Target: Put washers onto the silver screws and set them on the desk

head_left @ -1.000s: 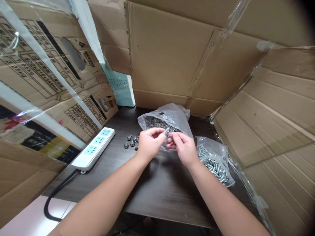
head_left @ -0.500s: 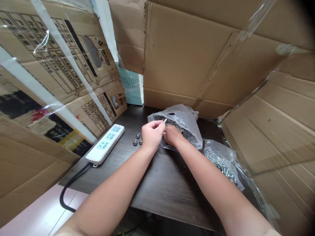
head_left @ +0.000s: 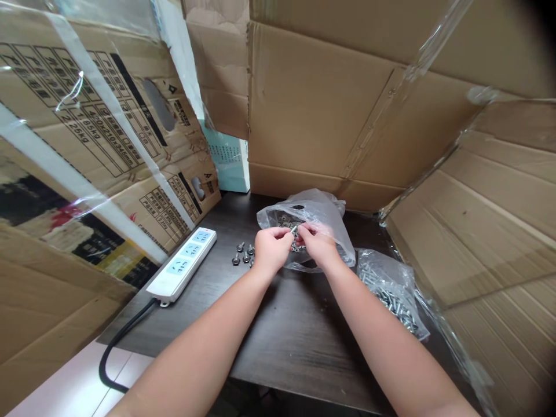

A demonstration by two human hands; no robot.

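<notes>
My left hand (head_left: 273, 249) is closed in a pinch on a small silver bolt (head_left: 293, 230), whose shank sticks out towards the right. My right hand (head_left: 318, 245) has its fingertips pinched together at the bolt's tip. Whatever lies between those fingertips is too small to make out. Both hands are over the mouth of a clear plastic bag (head_left: 336, 223) that contains many small metal pieces, which look like nuts or washers. Left of my left hand, several bolts (head_left: 236, 260) with wide dark heads lie loose on the dark table.
A second plastic bag (head_left: 393, 295), full of silver bolts, lies at the right. On the left of the table (head_left: 286, 341) is a white power strip (head_left: 181, 265) with a black cable. Cardboard walls (head_left: 321, 110) surround the table at the back and sides.
My right hand has come up out of the bag's contents and now meets the bolt tip. My left hand still holds the bolt. The view has shifted slightly.
</notes>
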